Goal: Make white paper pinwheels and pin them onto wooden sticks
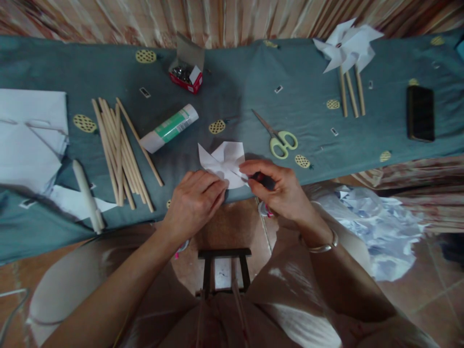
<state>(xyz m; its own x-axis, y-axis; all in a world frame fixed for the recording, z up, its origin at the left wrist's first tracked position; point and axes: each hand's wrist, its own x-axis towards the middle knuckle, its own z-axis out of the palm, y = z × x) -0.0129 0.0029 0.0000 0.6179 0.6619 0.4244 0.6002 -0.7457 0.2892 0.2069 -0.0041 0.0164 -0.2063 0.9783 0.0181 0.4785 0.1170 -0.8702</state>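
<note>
A white paper pinwheel [227, 157] with folded blades lies at the table's near edge, between my hands. My left hand [197, 195] presses on its lower left side with bent fingers held together. From the right, my right hand [277, 186] pinches something small and thin over the paper's right side; what it is cannot be made out. Scissors with green handles [282, 144] rest beyond my right hand. Behind the pinwheel to the left lies a white and green glue stick [170, 128]. An opened red box [186, 77] of small metal pieces stands farther back.
Wooden sticks [125, 154], a white pen-like tool [87, 193] and white paper sheets [32, 135] lie left. Back right are finished pinwheels on sticks [350, 48] and a black phone [420, 113]. A bag of paper scraps [380, 232] sits below the table, right.
</note>
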